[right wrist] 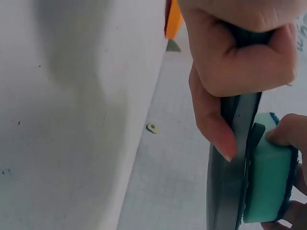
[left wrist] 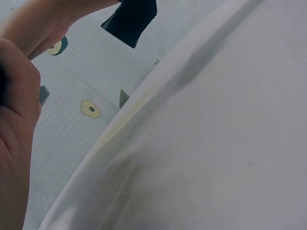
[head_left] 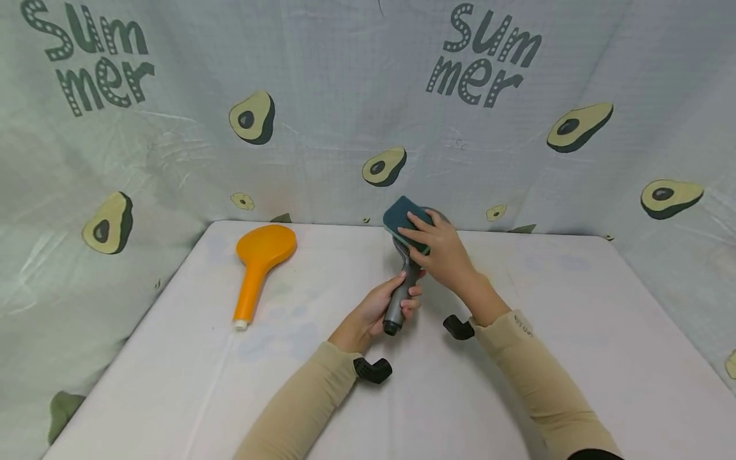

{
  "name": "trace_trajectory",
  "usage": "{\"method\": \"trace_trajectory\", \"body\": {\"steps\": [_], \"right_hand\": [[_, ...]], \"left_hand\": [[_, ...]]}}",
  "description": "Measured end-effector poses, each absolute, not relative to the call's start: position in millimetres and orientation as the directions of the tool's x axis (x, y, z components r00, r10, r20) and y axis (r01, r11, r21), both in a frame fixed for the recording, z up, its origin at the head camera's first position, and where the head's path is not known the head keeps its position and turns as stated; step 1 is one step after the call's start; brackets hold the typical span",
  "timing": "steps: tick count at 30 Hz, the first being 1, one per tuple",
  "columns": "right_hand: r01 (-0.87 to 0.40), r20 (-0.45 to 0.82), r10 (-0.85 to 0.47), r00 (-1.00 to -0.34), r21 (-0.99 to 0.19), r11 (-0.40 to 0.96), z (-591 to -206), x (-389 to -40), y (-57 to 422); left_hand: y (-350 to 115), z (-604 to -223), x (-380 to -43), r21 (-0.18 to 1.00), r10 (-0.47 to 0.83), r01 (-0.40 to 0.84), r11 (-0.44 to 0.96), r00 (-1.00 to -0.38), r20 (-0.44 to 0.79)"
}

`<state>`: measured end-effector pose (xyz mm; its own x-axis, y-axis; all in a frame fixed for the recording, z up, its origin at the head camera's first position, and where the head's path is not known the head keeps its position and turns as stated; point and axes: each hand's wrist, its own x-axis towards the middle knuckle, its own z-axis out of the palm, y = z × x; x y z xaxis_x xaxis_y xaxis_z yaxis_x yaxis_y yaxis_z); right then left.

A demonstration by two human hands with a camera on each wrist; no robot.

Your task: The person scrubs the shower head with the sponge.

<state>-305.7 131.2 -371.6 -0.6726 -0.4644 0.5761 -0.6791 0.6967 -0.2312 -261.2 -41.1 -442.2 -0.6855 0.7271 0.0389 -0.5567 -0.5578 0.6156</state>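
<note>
My left fingers (head_left: 411,304) grip the showerhead (head_left: 402,292), my right fingers (head_left: 418,236) pinch the sponge (head_left: 401,216) against it: apparently mid-scrub, what's left unclear.

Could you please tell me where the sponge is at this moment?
In the head view, the sponge is just right of the centre, held by the right hand against the grey shower head, whose handle the left hand grips.

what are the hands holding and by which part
The left hand grips the gray shower head by its handle; the right hand holds the sponge by its dark face and sides.
</note>
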Motion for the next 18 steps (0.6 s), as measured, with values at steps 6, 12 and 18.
{"method": "trace_trajectory", "body": {"steps": [6,12,18], "right_hand": [[-0.62,0.587,-0.383,-0.713,-0.274,0.735,-368.9,-311.7,140.6],[-0.568,0.609,-0.295,-0.736,-0.319,0.759,-370.3,-317.9,144.9],[-0.656,0.615,-0.392,-0.684,-0.282,0.7,-375.6,-303.4,130.8]], "left_hand": [[-41.5,-439.9,-260.9,0.617,0.73,-0.561,-0.551,-0.683,0.032],[-41.8,-440.9,-260.7,0.639,0.736,-0.559,-0.528,-0.677,0.017],[-41.5,-442.0,-261.1,0.625,0.73,-0.55,-0.555,-0.682,0.049]]}}
